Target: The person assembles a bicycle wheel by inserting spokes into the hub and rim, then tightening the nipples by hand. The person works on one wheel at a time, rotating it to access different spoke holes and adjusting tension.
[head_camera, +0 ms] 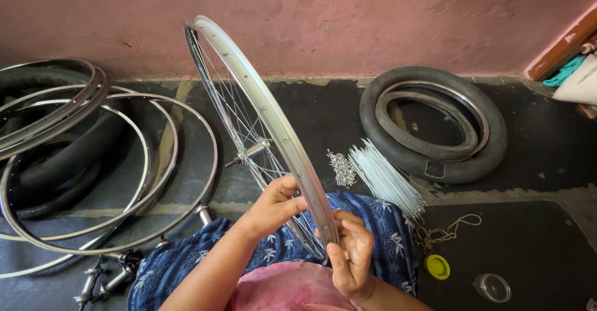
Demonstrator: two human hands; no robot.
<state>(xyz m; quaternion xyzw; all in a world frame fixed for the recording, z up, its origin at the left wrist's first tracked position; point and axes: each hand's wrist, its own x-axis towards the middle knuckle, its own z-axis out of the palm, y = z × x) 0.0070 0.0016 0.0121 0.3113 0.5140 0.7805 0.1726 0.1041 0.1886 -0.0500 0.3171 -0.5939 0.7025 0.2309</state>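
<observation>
A shiny metal bicycle wheel rim (261,100) with thin spokes and a hub (252,151) stands upright on its edge over my lap. My left hand (273,205) grips the rim's near part from the left side. On the right side, my right hand (351,255) pinches the rim's lower edge with its fingers. My knees are covered by blue flowered cloth (385,230).
Several bare rims (155,162) and a black tyre (56,162) lie at the left. A bundle of loose spokes (385,177) and a pile of small nipples (342,168) sit on the floor, with two tyres (435,124) behind. A yellow lid (438,266) and clear lid (492,287) lie at the right.
</observation>
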